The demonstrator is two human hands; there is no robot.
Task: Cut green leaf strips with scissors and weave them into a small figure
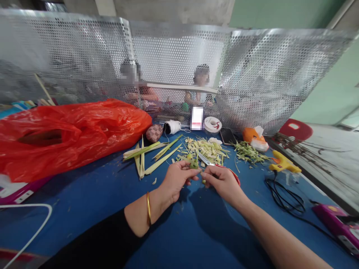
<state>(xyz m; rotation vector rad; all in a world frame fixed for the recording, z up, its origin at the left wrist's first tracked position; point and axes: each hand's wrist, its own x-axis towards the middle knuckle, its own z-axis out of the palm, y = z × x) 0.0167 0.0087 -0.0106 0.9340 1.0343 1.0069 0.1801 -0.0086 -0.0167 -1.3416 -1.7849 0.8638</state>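
My left hand (181,173) is closed, thumb against fingers, on a small green plant piece (193,163). Close beside it, my right hand (221,179) pinches with thumb and forefinger near the same piece; what lies between those fingertips is too small to make out. Red-handled scissors (206,158) sit in the right hand, blades pointing away to the left and a red handle loop showing behind the knuckles. Just beyond both hands is a pile of pale green cut plant bits (209,147). Long flat leaf strips (162,158) lie left of the pile.
A big red plastic bag (112,119) covers the left of the blue table (157,235). Along the back stand a white thread spool (172,127), a lit phone (197,117) and a ribbon roll (212,124). A yellow glue gun (286,162) with black cord lies right. Two people sit behind the perforated screen (174,48).
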